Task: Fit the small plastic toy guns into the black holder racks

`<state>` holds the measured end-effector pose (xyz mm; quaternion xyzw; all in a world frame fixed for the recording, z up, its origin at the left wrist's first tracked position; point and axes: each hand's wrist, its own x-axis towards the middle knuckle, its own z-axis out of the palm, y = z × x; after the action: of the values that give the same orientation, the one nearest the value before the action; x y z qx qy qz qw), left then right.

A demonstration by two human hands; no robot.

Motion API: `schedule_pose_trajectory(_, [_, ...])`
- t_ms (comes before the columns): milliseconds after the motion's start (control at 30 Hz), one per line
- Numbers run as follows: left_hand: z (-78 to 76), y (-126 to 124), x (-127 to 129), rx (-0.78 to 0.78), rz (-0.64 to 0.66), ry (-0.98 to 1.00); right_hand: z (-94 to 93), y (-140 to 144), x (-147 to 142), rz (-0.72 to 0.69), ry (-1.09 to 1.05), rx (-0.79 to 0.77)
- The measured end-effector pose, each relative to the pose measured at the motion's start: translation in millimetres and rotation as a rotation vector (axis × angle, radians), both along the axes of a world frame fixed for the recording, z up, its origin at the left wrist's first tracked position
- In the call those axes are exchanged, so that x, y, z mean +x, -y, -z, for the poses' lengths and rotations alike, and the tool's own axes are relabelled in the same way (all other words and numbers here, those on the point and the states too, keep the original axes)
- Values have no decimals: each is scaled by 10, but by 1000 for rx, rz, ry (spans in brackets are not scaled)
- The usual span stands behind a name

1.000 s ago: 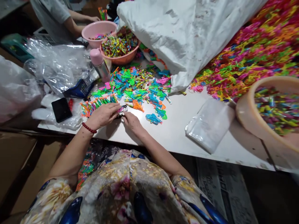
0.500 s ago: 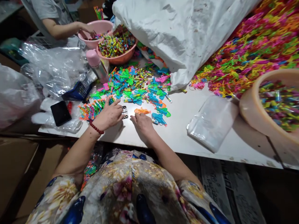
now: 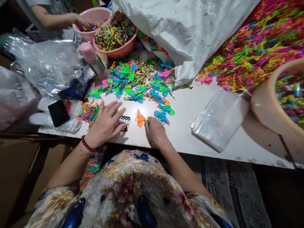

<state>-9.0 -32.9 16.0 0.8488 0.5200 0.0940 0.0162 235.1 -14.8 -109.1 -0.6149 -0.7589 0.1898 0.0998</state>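
Note:
My right hand point(image 3: 155, 130) is closed, thumb and fingertips pinching the small greenish tube end of an orange plastic toy gun point(image 3: 140, 118), which points away from me over the white table. Spread fingers show on my left hand point(image 3: 105, 121), which wears a red bead bracelet point(image 3: 87, 144). It hovers at a black plastic rack point(image 3: 125, 123), partly covering it; whether it touches the rack I cannot tell. Just left of that hand stands a tight row of colourful toys point(image 3: 88, 112). Blue toy guns point(image 3: 161, 117) lie beyond my right hand.
A heap of toys point(image 3: 128, 74) spreads behind my hands. Clear plastic bags point(image 3: 219, 120) and a tub point(image 3: 263, 101) are to the right. A pink-capped bottle point(image 3: 93, 60), a phone point(image 3: 59, 113) and an orange basin point(image 3: 118, 53) stand left. A co-worker's hand point(image 3: 83, 23) reaches into a pink basin point(image 3: 101, 14).
The orange toy gun has turned from lying sideways to pointing away from me. My left hand has moved left and nearer to me, its fingers spreading. My right hand has shifted slightly right.

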Motion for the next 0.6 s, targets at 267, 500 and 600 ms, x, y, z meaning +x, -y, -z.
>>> schedule_pose_trajectory(267, [281,-111,115,-12,-276,-42,-20,-115,-34,17,-215,-25])
schedule_pose_trajectory(500, [202,-133,80,-92,-263,-67,23,-360,-450,86,-1000,-402])
schedule_pose_trajectory(600, [191,-142,69,-107,-257,-71,65,-480,-726,73,-1183,-488])
